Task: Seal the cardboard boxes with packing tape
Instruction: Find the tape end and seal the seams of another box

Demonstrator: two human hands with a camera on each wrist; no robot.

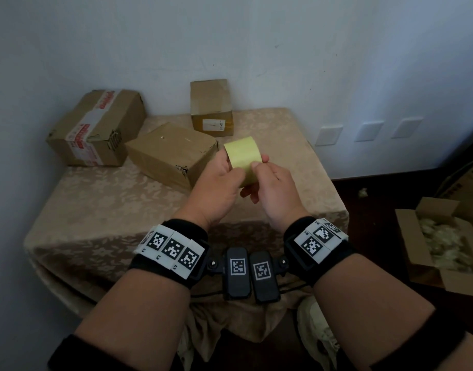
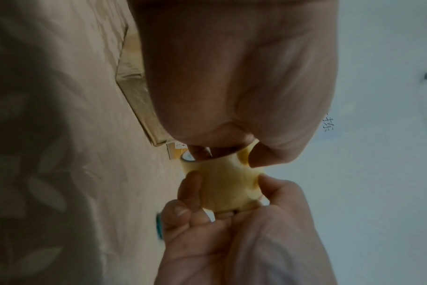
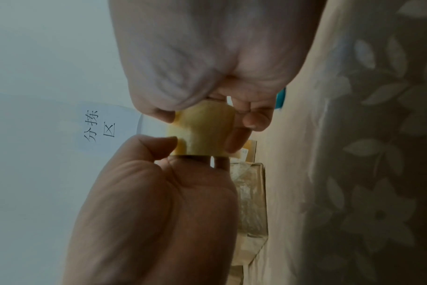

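I see both hands, left hand [image 1: 216, 188] and right hand [image 1: 272, 191], pinching the pale-yellow packing tape roll [image 1: 243, 156] above the table [image 1: 109, 204]; nearest plain brown cardboard box [image 1: 171, 153] looks untaped, sealing not started.

Right hand [image 3: 207, 57] fills the top, thumb and curled fingers pinching the yellow tape [image 3: 202, 131] — the left hand [image 3: 154, 212] comes up from below, thumb pressed on the roll's edge. Beyond the roll, a box [image 3: 251, 196] lies on the floral cloth [image 3: 354, 154] — white wall, a handwritten sign [image 3: 100, 125] on it.
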